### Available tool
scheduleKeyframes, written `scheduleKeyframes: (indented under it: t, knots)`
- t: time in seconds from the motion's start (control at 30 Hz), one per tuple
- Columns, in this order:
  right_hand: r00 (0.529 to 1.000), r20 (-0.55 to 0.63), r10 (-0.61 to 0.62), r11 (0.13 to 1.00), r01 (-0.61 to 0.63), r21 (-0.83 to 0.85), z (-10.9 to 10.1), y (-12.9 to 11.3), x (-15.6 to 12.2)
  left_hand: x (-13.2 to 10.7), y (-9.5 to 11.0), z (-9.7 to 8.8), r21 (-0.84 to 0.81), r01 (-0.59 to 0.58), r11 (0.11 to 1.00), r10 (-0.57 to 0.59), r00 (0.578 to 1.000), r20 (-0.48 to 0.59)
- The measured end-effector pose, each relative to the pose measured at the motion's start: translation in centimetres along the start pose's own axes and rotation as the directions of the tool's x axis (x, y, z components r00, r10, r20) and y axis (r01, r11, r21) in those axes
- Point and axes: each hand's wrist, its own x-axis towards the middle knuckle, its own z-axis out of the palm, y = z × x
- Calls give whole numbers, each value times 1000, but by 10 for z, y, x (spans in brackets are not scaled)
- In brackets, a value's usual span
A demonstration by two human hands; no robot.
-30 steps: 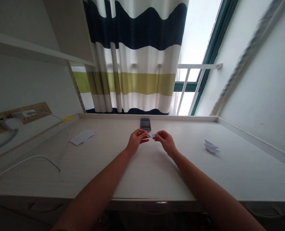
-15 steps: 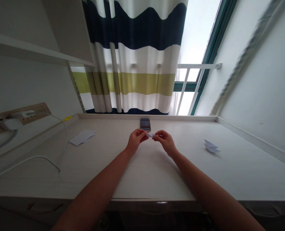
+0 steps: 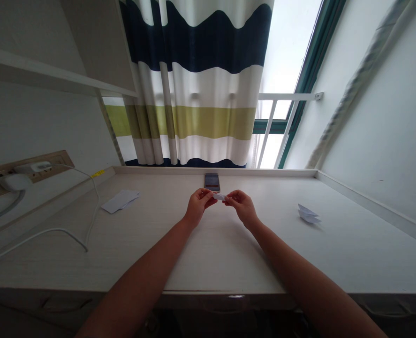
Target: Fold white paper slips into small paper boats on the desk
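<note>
My left hand (image 3: 200, 205) and my right hand (image 3: 241, 207) are raised above the white desk (image 3: 250, 253), close together. Between their fingertips they pinch a small folded piece of white paper (image 3: 220, 196), which is narrow and flattened. A phone (image 3: 212, 181) lies face up at the back edge of the desk, just beyond my hands and not touching them. Off to the right sits a folded white paper boat (image 3: 308, 213), well away from my right hand.
Loose white paper sheets (image 3: 119, 201) lie at the left of the desk. A white cable (image 3: 93, 211) runs across that side from a wall socket panel (image 3: 28, 173). A raised lip borders the desk's back and right edges, below a striped curtain (image 3: 193, 89).
The folded paper looks narrower and flatter between my fingers. My hands stay in nearly the same place, and the camera has shifted slightly.
</note>
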Motion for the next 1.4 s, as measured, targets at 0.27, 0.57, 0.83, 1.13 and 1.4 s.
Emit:
scheduleKeyframes:
  t: [0.27,0.57,0.83,1.13,1.4]
  knots:
    - [999,-17,-29,999,28,-34,0,2,0,-2,2,0,37,76,996,-78,994,70]
    - [998,31,-56,994,58,-90,1,1,-2,-3,0,3,282,87,956,-120,987,103]
    - [998,48,-45,997,48,-62,3,-3,-4,-2,-2,2,221,83,972,-99,993,59]
    - [997,75,6,997,0,-75,2,1,-2,-3,-1,3,205,79,976,-95,993,72]
    - [996,89,8,994,2,-111,1,0,-2,-3,-2,3,246,50,968,-74,993,89]
